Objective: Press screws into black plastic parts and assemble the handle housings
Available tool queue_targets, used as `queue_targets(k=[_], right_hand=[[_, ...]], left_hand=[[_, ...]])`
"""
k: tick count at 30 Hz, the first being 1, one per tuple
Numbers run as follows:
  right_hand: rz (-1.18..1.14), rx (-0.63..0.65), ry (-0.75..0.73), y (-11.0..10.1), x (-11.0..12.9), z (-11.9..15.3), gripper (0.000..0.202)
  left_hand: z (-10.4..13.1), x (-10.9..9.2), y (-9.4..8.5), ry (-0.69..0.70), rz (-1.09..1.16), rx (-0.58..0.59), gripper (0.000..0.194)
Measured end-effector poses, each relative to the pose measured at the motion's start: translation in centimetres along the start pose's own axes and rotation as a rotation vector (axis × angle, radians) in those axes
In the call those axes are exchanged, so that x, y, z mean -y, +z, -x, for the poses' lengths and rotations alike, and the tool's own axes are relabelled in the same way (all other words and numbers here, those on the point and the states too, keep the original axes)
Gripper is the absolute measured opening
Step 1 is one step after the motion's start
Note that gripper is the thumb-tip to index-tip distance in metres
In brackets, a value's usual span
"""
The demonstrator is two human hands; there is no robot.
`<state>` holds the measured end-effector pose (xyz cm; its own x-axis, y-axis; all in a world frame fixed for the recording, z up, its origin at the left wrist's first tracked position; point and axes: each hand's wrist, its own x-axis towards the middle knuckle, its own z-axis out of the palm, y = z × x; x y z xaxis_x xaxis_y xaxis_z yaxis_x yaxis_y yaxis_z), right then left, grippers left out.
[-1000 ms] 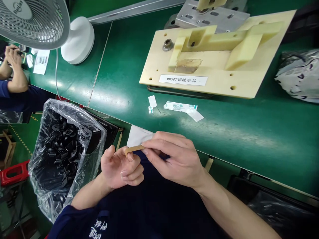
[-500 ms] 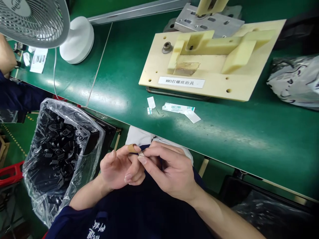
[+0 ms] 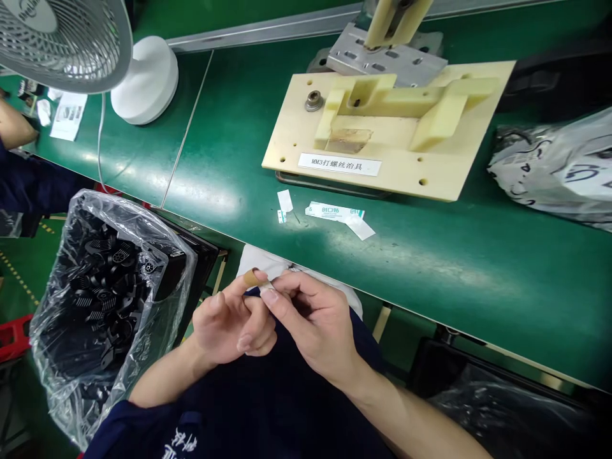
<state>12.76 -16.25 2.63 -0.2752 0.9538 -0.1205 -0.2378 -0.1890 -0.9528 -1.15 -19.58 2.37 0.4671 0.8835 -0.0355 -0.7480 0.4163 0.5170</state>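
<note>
A tan adhesive bandage (image 3: 251, 278) is wrapped around the index finger of my left hand (image 3: 229, 325), near its tip. That index finger points out, the thumb stands apart and the other fingers are loosely curled with nothing in them. My right hand (image 3: 315, 319) pinches a pale loose end of the bandage between thumb and fingers, right at the left fingertip. Both hands are in front of my body, below the bench edge. On the bench ahead of them lie a torn bandage wrapper (image 3: 329, 211) and small white paper scraps (image 3: 284, 201).
A cream fixture plate (image 3: 396, 178) with yellow blocks stands on the green bench (image 3: 229, 153). A white fan (image 3: 148, 83) is at the upper left, near another person's arm (image 3: 14, 127). A plastic-lined bin (image 3: 52, 306) holds black parts. A printed plastic bag (image 3: 554, 172) lies right.
My right thumb and fingers have shifted slightly up and left along the bandage's loose end at the left fingertip. The camera view has moved slightly.
</note>
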Motion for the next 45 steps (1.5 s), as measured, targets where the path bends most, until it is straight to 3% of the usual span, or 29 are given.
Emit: queue_targets(k=[4,10,17,27,32,38,42,45], right_hand=[[0.045,-0.026,-0.062,-0.1,-0.4,-0.2,0.015],[0.171,-0.093,-0.267,-0.5,-1.4,-1.2,0.009],[0.252,-0.109,-0.436,-1.0,-1.4,-1.1,0.012],[0.292,-0.102,-0.435,-0.6,-0.9,0.1,0.012],[0.294,-0.110,-0.372,-0.4,-0.1,0.7,0.010],[0.212,-0.101,-0.215,0.1,0.2,1.2,0.011],[0.070,-0.044,-0.075,0.3,0.2,1.3,0.013],[0.018,-0.036,-0.030,0.1,0.3,1.2,0.015]], left_hand=[[-0.4,0.1,0.5,-0.027,0.217,0.014,0.045],[-0.5,0.7,1.4,-0.013,0.342,0.060,0.049],[-0.5,0.6,1.3,-0.021,0.315,0.013,0.049],[-0.4,0.5,1.3,-0.050,0.208,-0.080,0.047],[-0.2,0.6,0.9,-0.049,0.055,-0.058,0.044],[0.2,0.8,0.6,-0.011,-0.234,-0.132,0.042],[0.6,1.1,0.3,0.093,-0.592,-0.187,0.045],[0.5,1.0,0.0,0.214,-0.984,-0.163,0.052]])
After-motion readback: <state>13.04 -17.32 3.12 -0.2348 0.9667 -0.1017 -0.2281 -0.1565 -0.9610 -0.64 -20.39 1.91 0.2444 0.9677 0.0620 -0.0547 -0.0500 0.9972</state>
